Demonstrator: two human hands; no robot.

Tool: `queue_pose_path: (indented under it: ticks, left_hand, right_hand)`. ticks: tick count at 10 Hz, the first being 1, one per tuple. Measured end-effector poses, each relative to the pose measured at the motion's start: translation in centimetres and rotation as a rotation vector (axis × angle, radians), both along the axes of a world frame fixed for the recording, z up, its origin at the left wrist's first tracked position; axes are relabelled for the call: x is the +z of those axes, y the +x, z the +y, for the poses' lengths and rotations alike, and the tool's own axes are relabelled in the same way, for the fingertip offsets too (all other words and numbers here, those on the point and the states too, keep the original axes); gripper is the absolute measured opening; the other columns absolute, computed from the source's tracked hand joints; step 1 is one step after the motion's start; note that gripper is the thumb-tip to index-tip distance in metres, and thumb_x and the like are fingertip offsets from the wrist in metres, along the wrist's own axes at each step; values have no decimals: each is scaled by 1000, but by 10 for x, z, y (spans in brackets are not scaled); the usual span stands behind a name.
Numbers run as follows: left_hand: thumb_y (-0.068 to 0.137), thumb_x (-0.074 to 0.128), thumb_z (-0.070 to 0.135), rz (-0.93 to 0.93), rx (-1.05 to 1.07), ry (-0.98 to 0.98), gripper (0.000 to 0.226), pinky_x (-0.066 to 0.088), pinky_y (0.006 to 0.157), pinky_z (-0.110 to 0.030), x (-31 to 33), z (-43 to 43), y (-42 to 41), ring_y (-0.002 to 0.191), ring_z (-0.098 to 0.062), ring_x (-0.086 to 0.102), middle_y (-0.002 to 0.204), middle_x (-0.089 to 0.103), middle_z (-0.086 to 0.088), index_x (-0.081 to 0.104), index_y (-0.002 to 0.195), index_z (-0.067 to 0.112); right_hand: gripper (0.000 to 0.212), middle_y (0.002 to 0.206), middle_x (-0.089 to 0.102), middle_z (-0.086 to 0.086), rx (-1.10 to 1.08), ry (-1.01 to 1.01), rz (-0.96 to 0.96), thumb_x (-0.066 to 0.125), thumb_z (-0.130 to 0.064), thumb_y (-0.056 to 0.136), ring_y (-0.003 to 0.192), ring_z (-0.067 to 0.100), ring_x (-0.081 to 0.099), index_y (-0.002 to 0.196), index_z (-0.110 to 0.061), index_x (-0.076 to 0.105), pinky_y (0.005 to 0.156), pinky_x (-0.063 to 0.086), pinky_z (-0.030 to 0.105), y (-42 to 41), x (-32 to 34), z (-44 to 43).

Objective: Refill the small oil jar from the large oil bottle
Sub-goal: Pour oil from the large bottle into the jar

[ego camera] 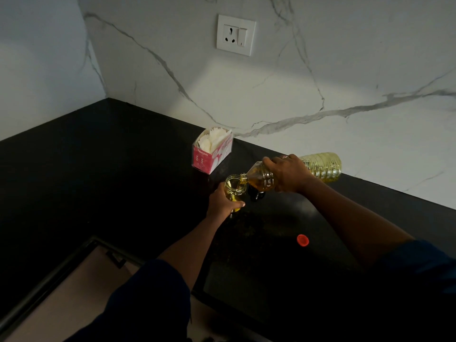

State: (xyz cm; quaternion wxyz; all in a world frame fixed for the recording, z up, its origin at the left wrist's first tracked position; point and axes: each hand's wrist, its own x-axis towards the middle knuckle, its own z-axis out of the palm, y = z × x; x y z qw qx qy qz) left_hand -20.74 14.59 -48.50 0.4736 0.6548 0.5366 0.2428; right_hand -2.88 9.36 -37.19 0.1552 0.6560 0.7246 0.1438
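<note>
The small clear glass jar (235, 191) stands upright with its mouth open, and some yellow oil lies in its lower part. The left grip (222, 203) holds it round the body. The large clear ribbed plastic bottle (323, 166) of yellow oil is tipped almost flat, its bottom to the right and its uncapped neck pointing left. Its mouth is just over the rim of the jar. The right grip (288, 174) holds it round the shoulder.

left hand (223, 201) — fingers curled, gripping | right hand (286, 172) — gripping, forearm outstretched
</note>
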Motion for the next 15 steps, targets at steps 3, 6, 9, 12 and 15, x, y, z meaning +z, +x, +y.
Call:
queue_pose_path:
  ticks: [3,6,9,12,15]
  left_hand:
    - [63,84,20,-8,-1,0,79,45,95,-33,-2,1,0,121,-22,51,128,54,-6,43,130,17]
    - [63,84,20,-2,1,-4,79,45,97,-35,-2,1,0,122,-23,50,129,54,-6,43,131,16]
    - [63,83,20,0,0,-6,79,46,99,-37,-1,1,0,123,-24,50,130,53,-7,42,131,16]
    - [63,84,20,-4,-1,-7,79,46,99,-38,0,0,-1,122,-24,50,129,54,-7,43,130,16]
    - [65,82,18,-7,-7,-5,75,43,96,-33,3,-2,-1,123,-23,49,130,52,-6,43,129,15]
  right_hand:
    - [92,135,47,14,2,1,2,73,-39,73,121,30,49,144,-12,21,101,36,42,0,-1,0]
    - [92,134,48,13,-3,2,-4,73,-40,72,120,29,49,143,-13,21,100,36,41,0,-1,0]
    - [93,135,47,12,-3,4,0,72,-41,73,121,29,49,144,-13,19,101,36,41,0,-1,0]
    - [92,135,47,13,-6,1,9,73,-40,73,121,30,49,143,-13,20,101,36,42,0,-1,0]
    - [91,135,48,13,-5,2,3,72,-42,73,121,30,49,143,-12,22,100,36,41,-1,-1,0]
